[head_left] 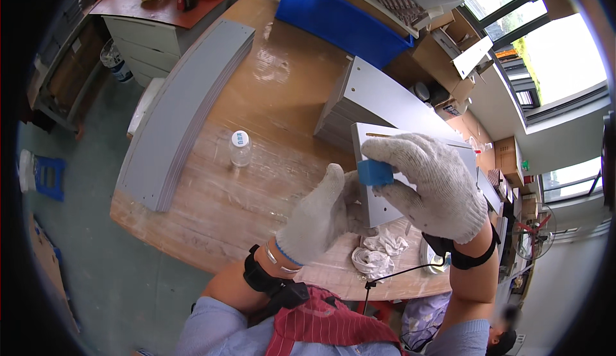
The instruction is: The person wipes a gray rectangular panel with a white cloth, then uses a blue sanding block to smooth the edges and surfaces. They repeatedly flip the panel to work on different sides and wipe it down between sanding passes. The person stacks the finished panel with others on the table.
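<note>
My right hand, in a white knit glove, pinches a small blue block between thumb and fingers. The block rests against the near end of a flat grey panel, which is tilted up and has a slot and small holes. Also gloved, my left hand holds that panel by its lower left edge, thumb pointing up and fingers partly hidden at the edge. Behind the panel lies a stack of similar grey panels. A clear bottle with a white lid stands to the left on the wooden table.
A long stack of grey boards runs along the table's left side. At the back is a blue bin full of material. Crumpled white rags lie near the front edge, beside a thin black stand. Another person is partly visible at lower right.
</note>
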Tool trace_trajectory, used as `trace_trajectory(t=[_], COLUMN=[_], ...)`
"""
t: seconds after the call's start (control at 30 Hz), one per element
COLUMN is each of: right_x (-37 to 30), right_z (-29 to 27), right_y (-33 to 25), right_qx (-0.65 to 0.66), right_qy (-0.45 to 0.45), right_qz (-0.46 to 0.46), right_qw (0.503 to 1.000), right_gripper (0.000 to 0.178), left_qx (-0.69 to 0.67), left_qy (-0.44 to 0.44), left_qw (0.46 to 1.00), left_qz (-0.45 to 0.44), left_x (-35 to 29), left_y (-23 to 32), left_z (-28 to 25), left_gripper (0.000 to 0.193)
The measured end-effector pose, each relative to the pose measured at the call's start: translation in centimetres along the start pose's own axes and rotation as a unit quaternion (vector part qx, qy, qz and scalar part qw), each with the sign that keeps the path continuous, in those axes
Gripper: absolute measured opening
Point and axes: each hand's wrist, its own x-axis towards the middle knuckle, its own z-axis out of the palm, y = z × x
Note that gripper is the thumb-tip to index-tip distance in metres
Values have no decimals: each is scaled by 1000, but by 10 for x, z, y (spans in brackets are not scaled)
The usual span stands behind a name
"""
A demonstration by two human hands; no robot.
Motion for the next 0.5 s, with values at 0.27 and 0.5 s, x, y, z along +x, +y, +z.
trace_trajectory(t=[0.27, 0.5], right_x=[54, 43], right_z=[17, 30], right_y=[48, 50], right_qx=[41, 137], right_qy=[50, 28], right_qz=[146, 199], right_qw=[987, 970], right_gripper=[38, 39], left_qx=[16, 90], left_qy=[39, 103], left_qw=[999, 988], left_qz=[18, 69], left_x=[0, 15], left_y=[-7, -14], left_z=[-12, -16], left_gripper=[75, 50])
